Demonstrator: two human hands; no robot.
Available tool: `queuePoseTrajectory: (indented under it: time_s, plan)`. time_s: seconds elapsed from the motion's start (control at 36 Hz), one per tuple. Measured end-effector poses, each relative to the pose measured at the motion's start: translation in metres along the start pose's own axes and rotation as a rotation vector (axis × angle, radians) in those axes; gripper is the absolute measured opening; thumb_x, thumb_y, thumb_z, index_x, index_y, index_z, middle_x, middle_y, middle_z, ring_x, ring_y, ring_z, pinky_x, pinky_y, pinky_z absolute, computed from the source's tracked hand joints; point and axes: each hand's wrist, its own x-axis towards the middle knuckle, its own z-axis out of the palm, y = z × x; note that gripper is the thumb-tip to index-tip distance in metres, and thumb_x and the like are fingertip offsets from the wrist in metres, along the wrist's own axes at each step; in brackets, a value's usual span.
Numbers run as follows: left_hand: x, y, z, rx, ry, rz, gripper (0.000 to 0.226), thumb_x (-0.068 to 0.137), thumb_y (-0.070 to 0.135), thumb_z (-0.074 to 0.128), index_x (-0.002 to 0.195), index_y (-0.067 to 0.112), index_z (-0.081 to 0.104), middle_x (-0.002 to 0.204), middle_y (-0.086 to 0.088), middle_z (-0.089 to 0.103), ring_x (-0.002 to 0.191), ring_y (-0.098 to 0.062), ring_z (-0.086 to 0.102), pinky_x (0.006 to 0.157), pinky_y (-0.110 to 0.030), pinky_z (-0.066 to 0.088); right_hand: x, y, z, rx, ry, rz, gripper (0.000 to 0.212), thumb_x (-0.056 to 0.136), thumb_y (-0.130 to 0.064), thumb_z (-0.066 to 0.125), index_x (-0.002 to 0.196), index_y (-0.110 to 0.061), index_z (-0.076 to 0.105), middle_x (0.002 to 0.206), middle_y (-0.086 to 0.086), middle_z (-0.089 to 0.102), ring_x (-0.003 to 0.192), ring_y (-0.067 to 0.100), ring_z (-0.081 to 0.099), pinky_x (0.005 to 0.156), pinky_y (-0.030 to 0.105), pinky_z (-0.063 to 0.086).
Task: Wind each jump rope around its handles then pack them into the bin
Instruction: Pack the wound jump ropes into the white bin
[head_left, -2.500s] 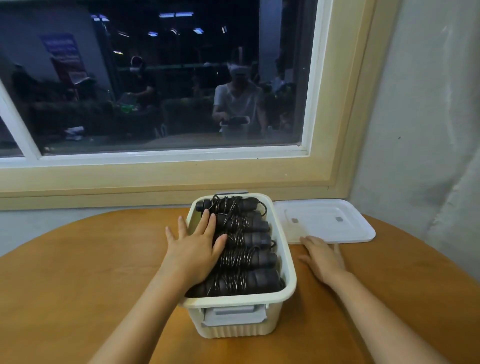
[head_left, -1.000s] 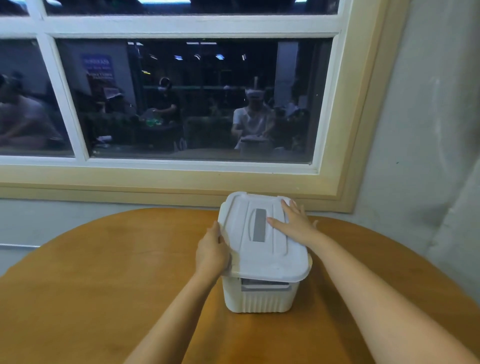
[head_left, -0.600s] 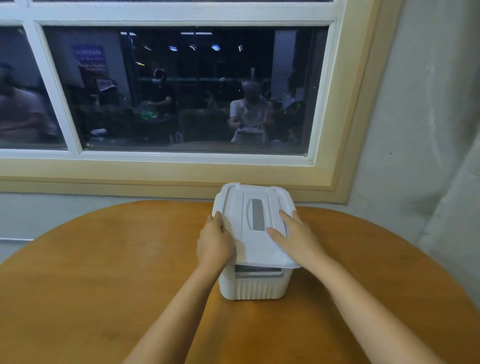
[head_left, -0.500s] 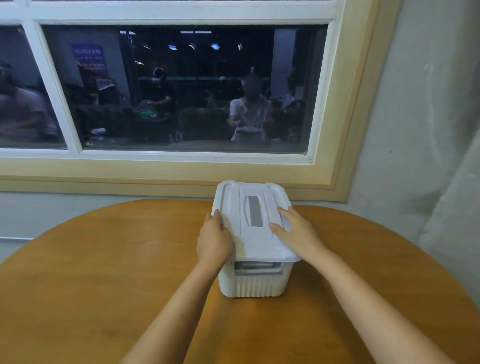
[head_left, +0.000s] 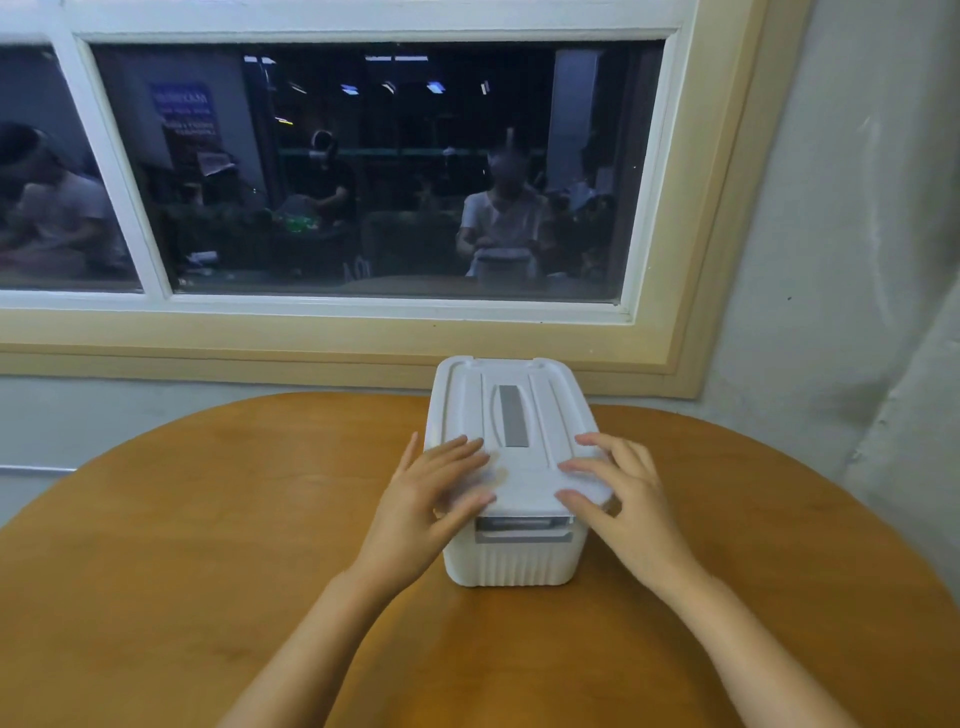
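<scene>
A white plastic bin (head_left: 514, 564) stands on the round wooden table (head_left: 208, 545), covered by its white lid (head_left: 511, 410) with a grey strip down the middle. The jump ropes are hidden inside. My left hand (head_left: 423, 506) lies with spread fingers on the lid's near left corner. My right hand (head_left: 626, 501) rests on the near right corner, fingers spread and flat. Neither hand grips anything.
The table's far edge is close to a wall with a wide window (head_left: 374, 171) in a cream frame. A pale wall (head_left: 857, 260) rises at the right. The wooden top spreads on both sides of the bin.
The lid, earlier lying beside the open bin, now covers it. Both hands have slid from the lid's sides to its near corners.
</scene>
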Motion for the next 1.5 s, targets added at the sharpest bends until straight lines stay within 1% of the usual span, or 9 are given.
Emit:
queuePoseTrajectory:
  time_s: [0.11,0.25,0.36,0.58,0.78,0.89,1.06,1.25,1.5]
  plan:
    - [-0.006,-0.008,-0.001,-0.021,-0.010,0.048,0.043,0.091,0.056,0.056,0.126,0.031,0.063,0.135,0.016,0.059,0.134,-0.001,0.046,0.121,-0.041,0.024,-0.013,0.014,0.002,0.120,-0.046,-0.041,0.031,0.083,-0.041,0.063,0.113,-0.047,0.062,0.135,-0.026,0.048,0.135,-0.009,0.029,0.107,0.007,0.019]
    - [-0.002,-0.010,0.001,0.033,0.050,0.125,0.032,0.095,0.041,0.055,0.123,0.029,0.066,0.130,0.015,0.063,0.131,-0.004,0.050,0.119,-0.037,0.026,-0.006,0.016,0.006,0.163,0.041,-0.100,0.026,0.087,-0.032,0.062,0.111,-0.039,0.067,0.121,-0.026,0.061,0.129,-0.007,0.045,0.110,0.016,0.033]
    - [-0.004,-0.012,0.002,0.086,0.087,0.147,0.031,0.097,0.036,0.053,0.123,0.024,0.067,0.129,0.011,0.064,0.129,-0.004,0.053,0.118,-0.041,0.029,-0.009,0.021,0.012,0.097,0.116,-0.193,0.021,0.096,-0.038,0.058,0.113,-0.033,0.069,0.120,-0.029,0.063,0.128,-0.001,0.051,0.111,0.030,0.038]
    - [-0.012,-0.016,0.005,0.131,0.055,0.266,0.038,0.094,0.040,0.059,0.126,0.021,0.065,0.133,0.006,0.062,0.129,-0.006,0.053,0.117,-0.039,0.032,-0.024,0.029,0.016,-0.017,0.193,-0.280,0.041,0.096,-0.052,0.050,0.123,-0.023,0.064,0.127,-0.013,0.062,0.131,-0.005,0.047,0.118,0.023,0.026]
    - [-0.019,-0.018,0.005,0.159,0.022,0.290,0.052,0.092,0.053,0.060,0.131,0.020,0.061,0.139,0.008,0.058,0.133,-0.006,0.049,0.119,-0.037,0.029,-0.023,0.031,0.011,-0.087,0.081,-0.281,0.041,0.096,-0.053,0.052,0.130,-0.032,0.059,0.138,-0.021,0.053,0.137,-0.002,0.041,0.123,0.028,0.019]
    - [-0.019,-0.018,0.007,0.264,0.008,0.338,0.066,0.080,0.061,0.070,0.129,0.019,0.061,0.137,0.006,0.058,0.132,-0.010,0.051,0.118,-0.037,0.030,-0.029,0.033,0.007,-0.196,-0.019,-0.315,0.067,0.083,-0.070,0.058,0.140,-0.037,0.044,0.145,-0.023,0.041,0.143,-0.001,0.030,0.124,0.038,0.013]
    - [-0.016,-0.017,0.011,0.255,0.119,0.315,0.048,0.084,0.054,0.069,0.115,0.017,0.070,0.124,0.006,0.068,0.121,-0.007,0.059,0.110,-0.037,0.041,-0.021,0.025,0.022,-0.213,0.197,-0.346,0.060,0.079,-0.068,0.061,0.114,-0.019,0.066,0.117,-0.004,0.068,0.119,0.006,0.054,0.120,0.044,0.025]
    - [-0.014,-0.012,0.017,0.121,0.229,0.207,0.038,0.087,0.046,0.070,0.108,0.015,0.075,0.112,0.009,0.072,0.107,-0.004,0.066,0.102,-0.040,0.049,-0.016,0.025,0.029,-0.054,0.302,-0.235,0.049,0.085,-0.064,0.061,0.093,-0.017,0.075,0.105,-0.014,0.069,0.106,0.004,0.063,0.118,0.039,0.030]
    - [-0.017,-0.037,-0.004,0.200,0.149,0.066,0.052,0.092,0.064,0.045,0.129,0.030,0.060,0.138,0.015,0.054,0.139,-0.006,0.040,0.121,-0.044,0.020,-0.026,-0.006,0.037,-0.143,0.247,-0.281,0.037,0.096,-0.049,0.053,0.106,-0.020,0.075,0.113,-0.013,0.071,0.110,0.002,0.062,0.120,0.054,0.020]
